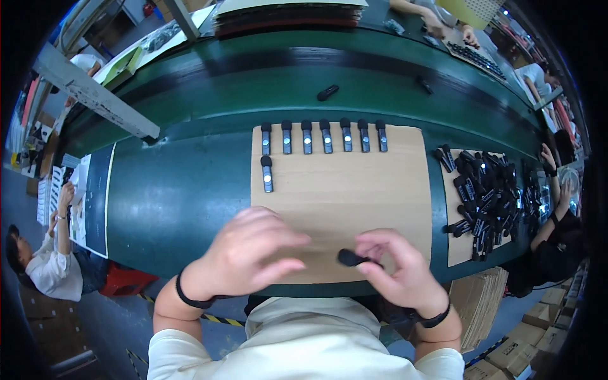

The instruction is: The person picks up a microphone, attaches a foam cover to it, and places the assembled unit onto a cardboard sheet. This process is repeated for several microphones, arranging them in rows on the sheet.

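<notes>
Pinching a blk mic: R hand, over near part of cardboard sheet. L hand open, loosely spread, a bit blurred, nothing seen in it. Progress, judging by layout: prob early. Not in rows: the held one + big jumbled heap at R, can't count. 2nd row barely begun, just 1 mic at L end. Far row has 7 mics, side by side. Farthest: 2 loose pieces, prob mics too, on green surface.
</notes>
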Demonstrator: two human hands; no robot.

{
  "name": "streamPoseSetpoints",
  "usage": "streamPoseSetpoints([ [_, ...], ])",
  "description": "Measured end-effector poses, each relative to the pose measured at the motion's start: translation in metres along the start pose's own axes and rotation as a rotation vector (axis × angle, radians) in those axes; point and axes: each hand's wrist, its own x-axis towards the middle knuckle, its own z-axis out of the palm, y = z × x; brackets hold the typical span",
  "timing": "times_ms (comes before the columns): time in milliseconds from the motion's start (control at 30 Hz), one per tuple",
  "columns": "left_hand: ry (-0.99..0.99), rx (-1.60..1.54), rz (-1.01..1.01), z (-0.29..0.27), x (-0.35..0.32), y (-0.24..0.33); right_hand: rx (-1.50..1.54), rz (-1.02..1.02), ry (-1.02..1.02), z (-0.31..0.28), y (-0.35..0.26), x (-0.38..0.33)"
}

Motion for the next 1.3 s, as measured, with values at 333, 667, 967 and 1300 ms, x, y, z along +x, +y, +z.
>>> streamPoseSetpoints([
  [333, 0.202, 0.21, -0.369, -0.066, 0.003, -0.115, -0.357, 0.145, 0.23, -0.14, 0.032, 0.083],
  [667, 0.142, 0.184, -0.573, -0.067, 0.028, -0.21, -0.809, 0.223, 0.099, -0.153, 0.06, 0.164],
  [967, -0.088, 0.293, -0.499, -0.059, 0.09, -0.233, -0.849, 0.278, 0.1, -0.161, 0.057, 0.176],
  [1300, -0.313, 0.309, -0.264, -0.044, 0.118, -0.247, -1.283, -0.171, 0.025, -0.263, 0.12, 0.251],
])
